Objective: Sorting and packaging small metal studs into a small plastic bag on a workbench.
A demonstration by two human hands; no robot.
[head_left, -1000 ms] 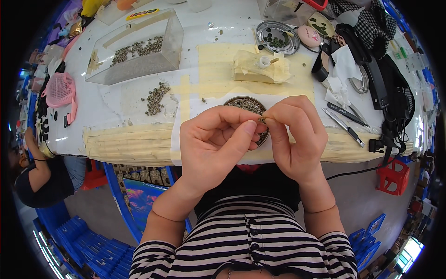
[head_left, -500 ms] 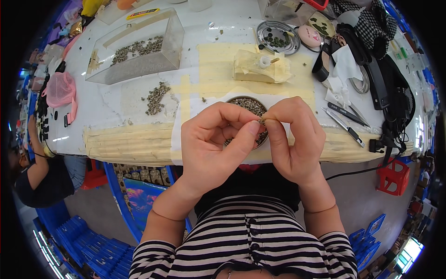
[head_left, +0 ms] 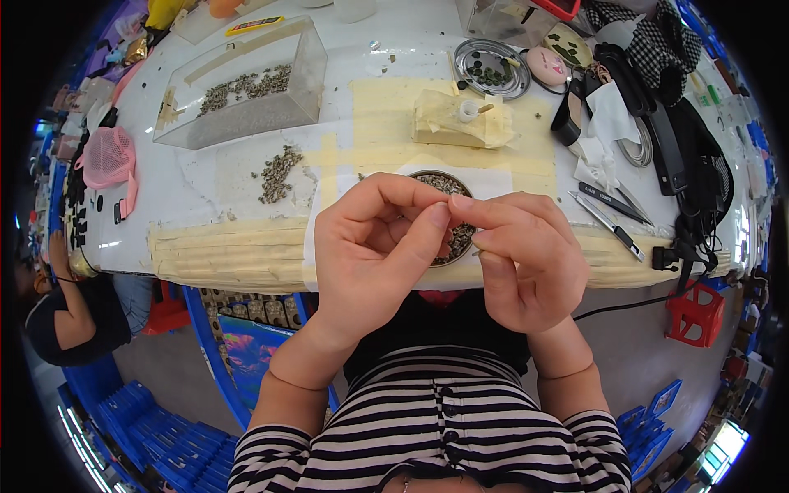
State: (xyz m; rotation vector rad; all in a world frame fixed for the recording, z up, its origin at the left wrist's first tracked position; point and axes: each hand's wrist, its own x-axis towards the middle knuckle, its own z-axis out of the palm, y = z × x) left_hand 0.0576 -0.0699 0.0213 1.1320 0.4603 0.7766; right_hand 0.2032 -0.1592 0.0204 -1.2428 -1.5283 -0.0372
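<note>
Both my hands meet over a round dish [head_left: 451, 264] full of small grey-brown parts [head_left: 462, 240]. My left hand [head_left: 370, 259] is closed, thumb and index finger pinched together. Whatever lies in that pinch is hidden or too small to name. My right hand [head_left: 536, 261] has its index fingertip against the left fingertips. Lower down, its thumb and another finger pinch a tiny thin piece [head_left: 476, 252], whose kind I cannot make out. The hands cover part of the dish.
A clear box [head_left: 238, 127] and a loose heap of the same parts [head_left: 279, 174] are on the left. Beyond the dish sits a taped block [head_left: 460, 123] with a small white cup. Tweezers [head_left: 616, 201], a craft knife [head_left: 608, 228] and black straps [head_left: 662, 148] lie right.
My right hand has turned and its thumb has dropped away from the left fingertips, toward me. The tiny piece now shows at that thumb. The left hand has shifted slightly left.
</note>
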